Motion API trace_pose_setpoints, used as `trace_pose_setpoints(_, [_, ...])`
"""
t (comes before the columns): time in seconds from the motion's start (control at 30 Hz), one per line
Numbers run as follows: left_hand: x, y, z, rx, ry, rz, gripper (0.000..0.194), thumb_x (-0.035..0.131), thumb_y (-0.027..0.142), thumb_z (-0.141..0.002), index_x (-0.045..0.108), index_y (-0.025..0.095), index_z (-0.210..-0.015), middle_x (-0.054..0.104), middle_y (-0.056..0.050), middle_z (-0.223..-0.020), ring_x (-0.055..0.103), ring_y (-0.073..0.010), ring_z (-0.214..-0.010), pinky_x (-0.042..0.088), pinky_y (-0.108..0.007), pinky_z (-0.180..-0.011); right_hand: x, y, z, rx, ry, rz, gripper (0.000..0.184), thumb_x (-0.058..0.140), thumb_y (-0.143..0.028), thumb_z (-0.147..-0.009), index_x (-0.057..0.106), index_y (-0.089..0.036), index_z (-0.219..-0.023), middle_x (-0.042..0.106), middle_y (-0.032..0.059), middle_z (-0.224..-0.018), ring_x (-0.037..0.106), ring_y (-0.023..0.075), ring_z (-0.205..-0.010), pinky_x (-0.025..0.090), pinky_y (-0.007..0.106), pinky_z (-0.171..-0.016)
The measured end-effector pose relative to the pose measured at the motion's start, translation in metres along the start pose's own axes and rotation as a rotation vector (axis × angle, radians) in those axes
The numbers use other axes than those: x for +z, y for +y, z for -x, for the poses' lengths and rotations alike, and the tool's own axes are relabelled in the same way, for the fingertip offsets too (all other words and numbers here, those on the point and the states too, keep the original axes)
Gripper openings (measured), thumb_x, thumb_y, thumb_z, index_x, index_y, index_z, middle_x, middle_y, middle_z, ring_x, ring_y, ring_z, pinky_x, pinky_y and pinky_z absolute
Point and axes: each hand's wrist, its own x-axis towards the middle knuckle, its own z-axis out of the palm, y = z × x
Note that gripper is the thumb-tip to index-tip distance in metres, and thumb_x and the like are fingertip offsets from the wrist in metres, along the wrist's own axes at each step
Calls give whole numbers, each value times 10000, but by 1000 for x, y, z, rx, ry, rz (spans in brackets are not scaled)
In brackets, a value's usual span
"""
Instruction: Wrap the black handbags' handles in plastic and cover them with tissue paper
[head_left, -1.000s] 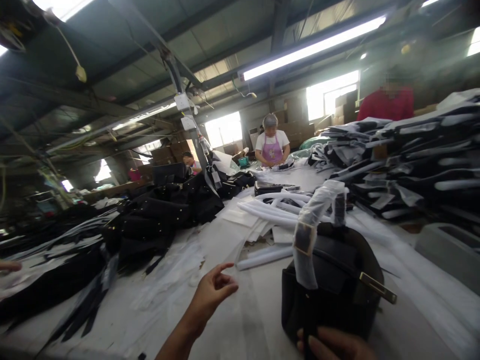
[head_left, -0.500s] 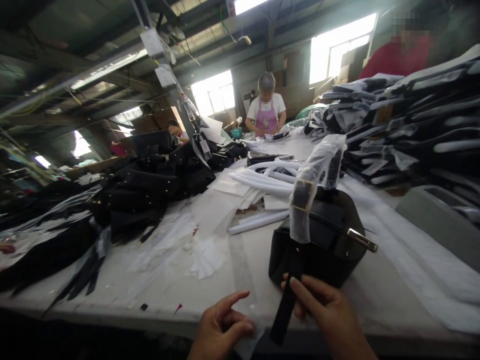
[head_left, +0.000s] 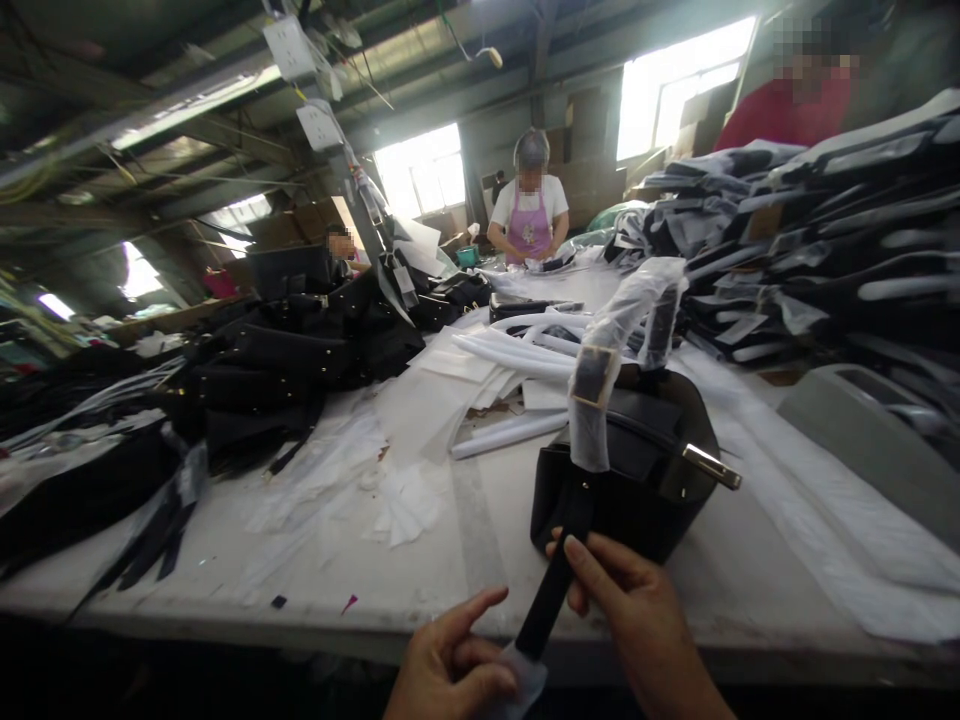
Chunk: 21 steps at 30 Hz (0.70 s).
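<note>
A black handbag [head_left: 637,470] stands on the table, tilted toward me, its handle [head_left: 592,400] wrapped in clear film. A gold metal bar [head_left: 712,466] sticks out at its right side. From the bag's near side hangs a black strap [head_left: 553,590]. My right hand [head_left: 630,600] pinches this strap between thumb and fingers, partway along it. My left hand [head_left: 457,660] grips a clear plastic sleeve [head_left: 529,675] between thumb and curled fingers, with the index finger stretched out. The strap's lower end is inside the mouth of the sleeve.
Black bag pieces [head_left: 270,370] are heaped at the left. White padding tubes [head_left: 517,350] and sheets lie mid-table. A tall stack of wrapped bag parts [head_left: 825,220] rises at the right, near a grey machine [head_left: 862,440]. One person in a pink apron [head_left: 530,228] works across the table.
The plastic sleeve has come up over the strap's lower end; before, it was beside the strap, apart from it. My right hand has shifted slightly left with the strap.
</note>
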Motion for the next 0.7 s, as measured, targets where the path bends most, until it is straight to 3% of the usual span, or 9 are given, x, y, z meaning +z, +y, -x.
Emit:
trace_pose_setpoints(0.13, [5,6,0,2,23,30,833,918,482,-545,641,186,-1273,763,-14,-674,663,-126,-595,453,-195,-573,-1,-2,2,7,-9,14,472,724,-603,-774,789,-166,-940,597,-9,-507,541,133,-541,427,220,-572])
trace_pose_setpoints(0.27, [17,15,-3,25,25,59,838,908,497,-563,632,158,-1278,784,-59,-753,695,-152,-667,481,-221,-634,-1,0,1,4,-41,28,481,710,-614,-777,788,-161,-918,570,-14,-503,509,123,-521,411,215,-542])
trace_pose_setpoints(0.47, [47,30,-23,126,60,132,682,902,466,-591,686,152,-1157,794,-80,-826,730,-181,-748,528,-242,-703,-4,3,-4,11,-90,149,538,650,-659,-799,777,-155,-936,498,-33,-504,407,101,-449,330,210,-434])
trace_pose_setpoints(0.6, [67,44,-37,173,113,164,629,895,449,-612,681,148,-1121,795,-84,-865,732,-180,-753,548,-245,-707,-17,-4,0,-119,-97,326,570,492,-660,-906,755,-163,-812,528,-10,-470,513,141,-458,400,236,-484])
trace_pose_setpoints(0.7, [77,52,-45,199,75,201,618,876,423,-652,646,139,-1150,790,-108,-939,738,-200,-835,558,-258,-757,-27,-12,5,-192,-66,396,540,486,-636,-915,775,-180,-948,607,11,-510,591,179,-489,460,256,-521])
